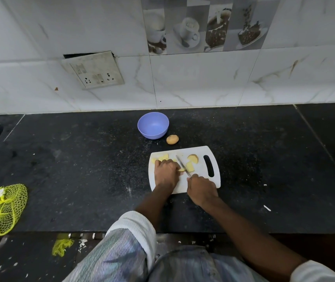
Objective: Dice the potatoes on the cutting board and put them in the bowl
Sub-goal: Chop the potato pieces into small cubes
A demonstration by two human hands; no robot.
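A white cutting board (201, 181) lies on the black counter, its handle slot to the right. Several yellow potato pieces lie on it: some at the far left (162, 157), a rounded chunk with skin (193, 158) and a piece by the blade (190, 167). My left hand (165, 174) holds down a potato piece (181, 169) with curled fingers. My right hand (202, 190) grips the handle of a knife (182, 165), whose blade points away from me and rests on that piece. A whole potato (172, 139) sits beyond the board, next to an empty blue bowl (153, 125).
A yellow mesh bag (0, 208) lies at the counter's left front edge. The tiled wall with a socket plate (95, 71) stands behind the counter. Open black counter spreads to both sides of the board.
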